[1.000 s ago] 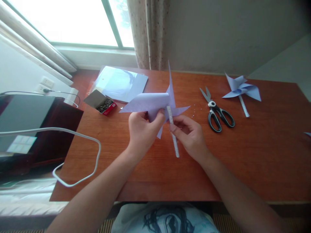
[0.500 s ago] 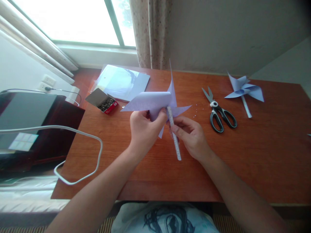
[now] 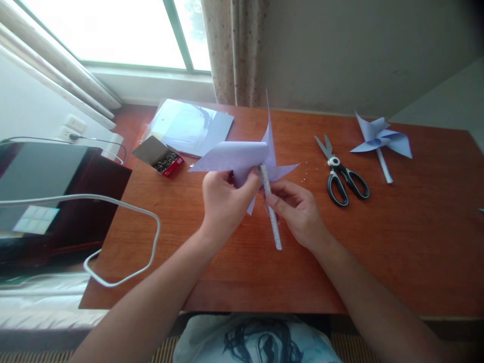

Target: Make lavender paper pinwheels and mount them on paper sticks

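Note:
A pale purple paper pinwheel (image 3: 242, 154) is held over the middle of the desk, its blades pointing several ways. My left hand (image 3: 229, 201) is closed on the pinwheel, thumb pressed near its centre beside the top of the stick. Between the thumb and fingers of my right hand (image 3: 297, 209) is a rolled paper stick (image 3: 274, 227), its upper end against the back of the pinwheel and its lower end tilted toward me. My fingers hide where stick and pinwheel meet on the far side.
Black-and-white scissors (image 3: 338, 174) lie partly spread right of my hands, near several tiny beads (image 3: 305, 171). A second pinwheel (image 3: 381, 138) rests farther right. An opened red box (image 3: 170, 165) of small metal pieces and a plastic-wrapped paper pack (image 3: 192, 126) sit back left. A white cable (image 3: 157, 229) crosses the left edge.

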### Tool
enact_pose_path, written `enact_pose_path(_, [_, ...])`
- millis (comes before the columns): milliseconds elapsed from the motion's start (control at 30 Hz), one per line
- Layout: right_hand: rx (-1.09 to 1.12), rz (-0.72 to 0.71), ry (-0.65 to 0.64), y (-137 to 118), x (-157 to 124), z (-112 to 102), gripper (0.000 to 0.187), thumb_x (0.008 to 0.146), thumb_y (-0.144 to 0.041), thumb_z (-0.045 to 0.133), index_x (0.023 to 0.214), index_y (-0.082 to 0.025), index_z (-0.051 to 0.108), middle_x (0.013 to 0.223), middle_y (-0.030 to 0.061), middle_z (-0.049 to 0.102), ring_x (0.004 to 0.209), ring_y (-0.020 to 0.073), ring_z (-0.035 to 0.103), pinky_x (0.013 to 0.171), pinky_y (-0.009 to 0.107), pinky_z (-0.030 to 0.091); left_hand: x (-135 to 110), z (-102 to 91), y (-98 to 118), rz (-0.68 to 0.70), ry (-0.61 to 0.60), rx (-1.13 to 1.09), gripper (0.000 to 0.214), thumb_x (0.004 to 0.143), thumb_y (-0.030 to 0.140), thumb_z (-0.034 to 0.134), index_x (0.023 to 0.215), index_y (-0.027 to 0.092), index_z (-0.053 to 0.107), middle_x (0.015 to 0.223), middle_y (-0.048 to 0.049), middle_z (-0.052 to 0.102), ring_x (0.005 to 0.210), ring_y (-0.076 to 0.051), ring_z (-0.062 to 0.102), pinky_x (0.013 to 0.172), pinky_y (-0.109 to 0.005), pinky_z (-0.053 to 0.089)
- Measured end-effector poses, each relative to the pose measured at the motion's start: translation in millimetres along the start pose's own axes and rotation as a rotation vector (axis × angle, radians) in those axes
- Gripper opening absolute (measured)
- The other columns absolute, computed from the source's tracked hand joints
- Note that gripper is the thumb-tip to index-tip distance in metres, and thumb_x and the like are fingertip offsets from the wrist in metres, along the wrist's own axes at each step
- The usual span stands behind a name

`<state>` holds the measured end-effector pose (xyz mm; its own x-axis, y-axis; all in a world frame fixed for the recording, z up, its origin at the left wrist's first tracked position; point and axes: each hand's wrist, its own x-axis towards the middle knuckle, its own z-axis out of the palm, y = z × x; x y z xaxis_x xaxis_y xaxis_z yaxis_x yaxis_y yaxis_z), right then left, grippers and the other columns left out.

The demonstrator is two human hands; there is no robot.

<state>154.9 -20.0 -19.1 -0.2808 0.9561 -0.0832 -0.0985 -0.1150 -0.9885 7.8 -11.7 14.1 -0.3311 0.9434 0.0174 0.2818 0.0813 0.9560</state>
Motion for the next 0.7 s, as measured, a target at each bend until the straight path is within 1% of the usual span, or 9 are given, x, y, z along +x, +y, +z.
enact_pose_path(100, [-0.035,0.002,0.020,-2.0,-0.3,1.2,0.028,0.082,-0.049,0.076,0.089,-0.022,0.071,0.070,-0.0011,0.063,0.057,0.0131,0.057,0.045,0.024,0.047,0.0,0.1,-0.3,-0.001,0.005,0.008,0.033,0.075,0.030,0.065,0.051,0.018,0.045,0.052,0.0046,0.036,0.051,-0.008,0.034,0.044,-0.022,0.024])
enact_pose_path(200, [-0.064,-0.009,0.032,-3.7,-0.4,2.4,0.027,0.081,-0.048,0.076,0.090,-0.022,0.071,0.072,-0.0004,0.064,0.059,0.0133,0.058,0.046,0.024,0.047,-0.2,0.1,-0.8,-0.010,0.010,0.010,0.034,0.074,0.031,0.065,0.050,0.018,0.045,0.052,0.0046,0.036,0.050,-0.008,0.034,0.044,-0.022,0.025])
enact_pose_path(367, [-0.104,-0.096,0.028,-1.8,-0.8,2.7,0.016,0.085,-0.036,0.073,0.090,-0.021,0.070,0.078,0.0009,0.069,0.066,0.0142,0.062,0.054,0.024,0.051,-0.7,-0.3,-1.7,-0.012,0.001,-0.006,0.034,0.075,0.032,0.065,0.051,0.018,0.045,0.052,0.0044,0.036,0.050,-0.008,0.034,0.044,-0.022,0.025])
enact_pose_path(467, [-0.218,-0.158,0.044,0.5,-2.1,1.3,0.010,0.087,-0.030,0.071,0.093,-0.022,0.070,0.084,0.0020,0.071,0.072,0.0157,0.064,0.059,0.026,0.053,-0.9,-0.2,-2.1,-0.016,0.002,0.000,0.034,0.074,0.032,0.065,0.051,0.018,0.045,0.052,0.0044,0.036,0.050,-0.008,0.034,0.044,-0.022,0.025])
enact_pose_path(533, [-0.313,-0.202,0.066,0.8,-3.0,0.4,0.009,0.087,-0.029,0.070,0.093,-0.022,0.070,0.084,0.0020,0.070,0.074,0.0164,0.063,0.062,0.028,0.053,-0.8,0.2,-2.2,-0.023,0.005,0.013,0.035,0.074,0.032,0.065,0.050,0.018,0.043,0.052,0.0045,0.035,0.049,-0.008,0.033,0.043,-0.022,0.024])
enact_pose_path(700, [-0.480,-0.286,0.102,-1.8,-3.5,0.3,0.008,0.090,-0.031,0.068,0.089,-0.023,0.067,0.079,0.0016,0.067,0.071,0.0160,0.061,0.060,0.028,0.051,-1.0,1.3,-2.8,-0.019,-0.002,0.014,0.034,0.074,0.032,0.065,0.050,0.018,0.045,0.052,0.0045,0.035,0.050,-0.008,0.033,0.044,-0.022,0.025])
